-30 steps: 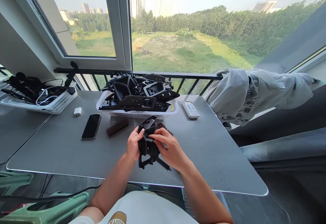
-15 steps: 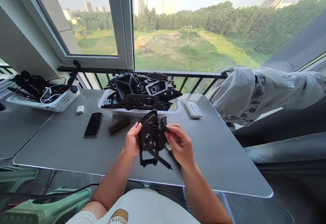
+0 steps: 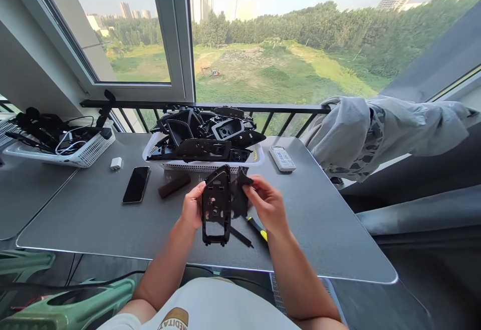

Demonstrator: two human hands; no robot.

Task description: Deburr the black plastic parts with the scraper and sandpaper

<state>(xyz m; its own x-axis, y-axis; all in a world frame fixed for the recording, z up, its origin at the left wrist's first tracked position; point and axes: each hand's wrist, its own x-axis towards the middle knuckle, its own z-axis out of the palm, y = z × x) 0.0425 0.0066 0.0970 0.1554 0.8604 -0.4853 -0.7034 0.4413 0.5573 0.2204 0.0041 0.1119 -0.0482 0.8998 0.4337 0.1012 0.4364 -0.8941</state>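
Note:
My left hand (image 3: 193, 209) grips the left edge of a flat black plastic frame part (image 3: 216, 205) and holds it upright above the grey table (image 3: 93, 220). To its right, my right hand (image 3: 265, 205) pinches a smaller black plastic piece (image 3: 239, 192) that sits against the frame's right side. A screwdriver with a yellow and black handle (image 3: 251, 229) lies on the table under my right hand. Just beyond my hands stands a white basket (image 3: 203, 167) piled with several black plastic parts.
On the table lie a black phone (image 3: 136, 184), a brown bar (image 3: 174, 186), a small white charger (image 3: 115, 163) and a white remote (image 3: 282, 158). A second white basket (image 3: 80, 155) holds cables at the left. Grey clothing (image 3: 376, 132) hangs on the railing at the right.
My left hand has turned the frame part from lying tilted to standing upright with its flat face towards me. My right hand has shifted right and now pinches the smaller piece beside it.

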